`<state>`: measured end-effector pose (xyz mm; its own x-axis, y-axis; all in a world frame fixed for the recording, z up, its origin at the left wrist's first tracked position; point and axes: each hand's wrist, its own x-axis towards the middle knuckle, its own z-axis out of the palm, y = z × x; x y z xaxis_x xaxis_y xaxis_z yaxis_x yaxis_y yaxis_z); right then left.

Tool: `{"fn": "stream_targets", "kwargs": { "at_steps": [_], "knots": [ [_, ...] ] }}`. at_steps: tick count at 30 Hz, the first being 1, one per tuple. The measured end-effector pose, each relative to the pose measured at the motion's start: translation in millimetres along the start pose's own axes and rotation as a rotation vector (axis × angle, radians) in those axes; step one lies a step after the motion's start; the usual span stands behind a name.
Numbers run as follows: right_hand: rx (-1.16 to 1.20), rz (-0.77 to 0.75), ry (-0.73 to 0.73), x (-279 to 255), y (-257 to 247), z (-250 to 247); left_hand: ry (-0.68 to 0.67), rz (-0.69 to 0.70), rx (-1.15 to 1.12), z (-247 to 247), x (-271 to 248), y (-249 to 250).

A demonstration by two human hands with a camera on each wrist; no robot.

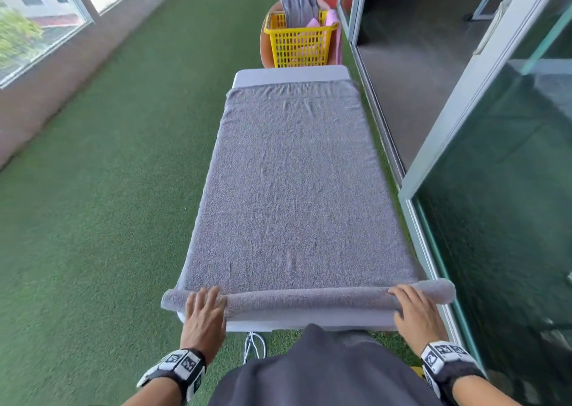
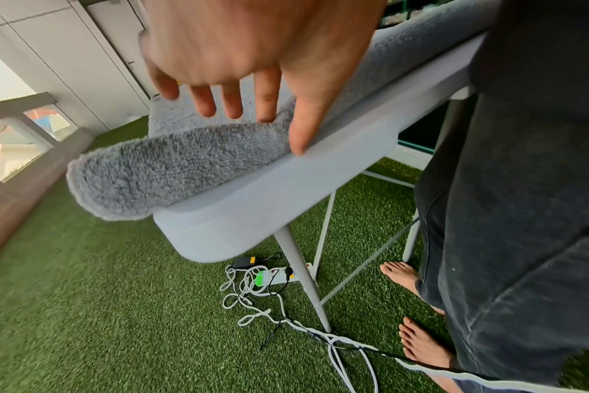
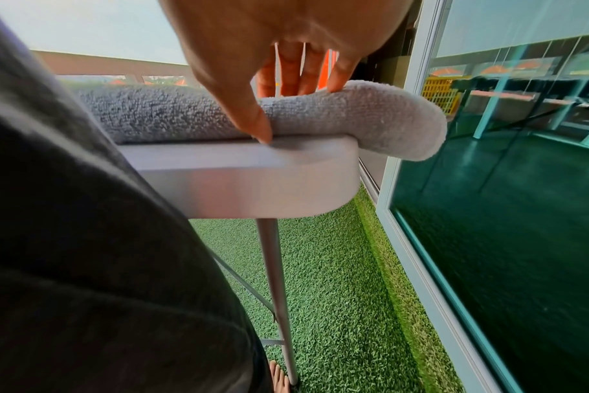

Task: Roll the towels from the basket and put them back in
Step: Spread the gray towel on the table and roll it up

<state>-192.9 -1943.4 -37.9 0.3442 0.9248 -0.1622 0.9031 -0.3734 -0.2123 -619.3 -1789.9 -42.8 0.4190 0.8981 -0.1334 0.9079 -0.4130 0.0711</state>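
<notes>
A grey towel [image 1: 294, 189] lies spread flat along a white folding table [image 1: 291, 76]. Its near edge is turned into a thin roll [image 1: 309, 300] across the table's front. My left hand [image 1: 205, 309] rests on the roll's left end [image 2: 172, 170] with its fingers [image 2: 232, 103] fairly straight. My right hand [image 1: 414, 308] grips the roll's right end [image 3: 353, 117], fingers over the top and thumb [image 3: 259, 125] against the near side. Both ends of the roll overhang the table. A yellow basket [image 1: 300, 43] stands beyond the far end, holding a grey towel [image 1: 298, 9] and pink towels [image 1: 312, 23].
The basket sits on an orange-brown seat [image 1: 264, 46]. Glass sliding doors [image 1: 495, 189] run close along the table's right side. Artificial grass [image 1: 108, 189] covers the floor to the left. A power strip and tangled cables [image 2: 263, 279] lie under the table by my bare feet [image 2: 421, 345].
</notes>
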Motion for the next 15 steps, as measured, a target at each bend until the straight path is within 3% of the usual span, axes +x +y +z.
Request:
{"fn": "stream_targets", "kwargs": {
  "at_steps": [11,15],
  "knots": [
    [-0.124,0.088,-0.067,18.6,-17.4,-26.1,-0.01,0.005,-0.227,-21.2,20.4,4.4],
    [0.029,0.063,0.05,22.2,-14.8,-19.2,0.039,-0.032,-0.223,-8.7,27.4,-2.4]
  ]
}}
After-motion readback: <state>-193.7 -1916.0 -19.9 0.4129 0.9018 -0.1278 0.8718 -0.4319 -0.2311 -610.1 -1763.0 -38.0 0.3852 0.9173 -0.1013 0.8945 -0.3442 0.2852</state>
